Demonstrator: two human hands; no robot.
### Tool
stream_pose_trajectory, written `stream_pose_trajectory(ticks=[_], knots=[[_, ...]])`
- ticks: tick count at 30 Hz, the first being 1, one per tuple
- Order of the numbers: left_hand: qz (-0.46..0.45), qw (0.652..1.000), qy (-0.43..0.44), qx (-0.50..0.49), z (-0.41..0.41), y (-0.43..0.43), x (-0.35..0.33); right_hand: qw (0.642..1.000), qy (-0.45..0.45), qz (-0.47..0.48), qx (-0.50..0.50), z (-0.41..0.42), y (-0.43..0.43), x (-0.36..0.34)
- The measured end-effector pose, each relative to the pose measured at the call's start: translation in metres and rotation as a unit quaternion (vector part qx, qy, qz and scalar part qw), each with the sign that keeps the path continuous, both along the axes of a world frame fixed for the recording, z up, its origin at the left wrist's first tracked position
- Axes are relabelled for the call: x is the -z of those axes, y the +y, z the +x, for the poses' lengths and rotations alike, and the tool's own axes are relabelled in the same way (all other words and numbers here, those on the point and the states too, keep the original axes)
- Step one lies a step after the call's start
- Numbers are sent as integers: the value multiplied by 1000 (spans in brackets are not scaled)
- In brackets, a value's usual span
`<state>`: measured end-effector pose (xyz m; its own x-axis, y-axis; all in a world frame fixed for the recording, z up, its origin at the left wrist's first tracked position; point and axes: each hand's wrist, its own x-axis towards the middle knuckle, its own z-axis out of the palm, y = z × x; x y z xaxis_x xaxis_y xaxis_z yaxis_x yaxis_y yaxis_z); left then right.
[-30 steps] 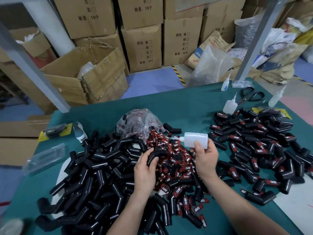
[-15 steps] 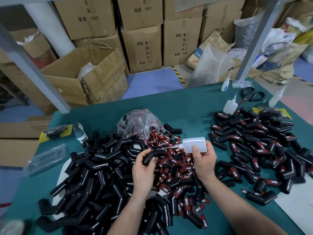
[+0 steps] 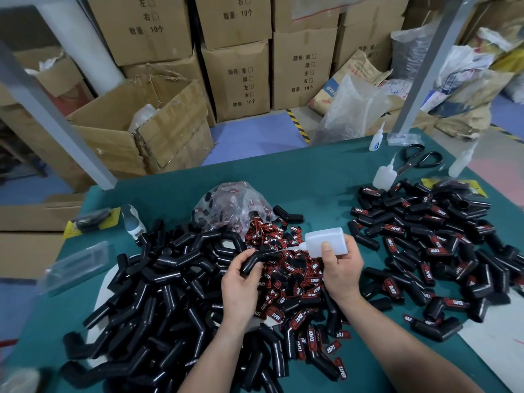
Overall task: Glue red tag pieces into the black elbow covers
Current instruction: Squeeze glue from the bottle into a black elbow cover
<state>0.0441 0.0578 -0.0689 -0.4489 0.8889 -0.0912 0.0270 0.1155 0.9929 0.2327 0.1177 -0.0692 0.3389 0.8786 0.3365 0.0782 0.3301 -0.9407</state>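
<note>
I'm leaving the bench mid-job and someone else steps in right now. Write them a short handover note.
Left hand holds one bare black elbow-shaped cover. Right hand grips the white plastic glue bottle, nozzle at that cover.
Loose red TAPER tags lie heaped in the centre of the green table. The untagged black covers are piled to the left, the tagged covers to the right.
Done: the right pile carries tags.
Left: glue and tag the held cover, then the whole left pile.
</note>
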Motion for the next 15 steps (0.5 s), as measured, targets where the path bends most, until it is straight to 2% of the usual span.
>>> stream_pose_trajectory(ticks=[15], knots=[[8, 1000, 6, 6, 0, -2, -1, 1000, -18, -10, -8, 0, 0, 0]])
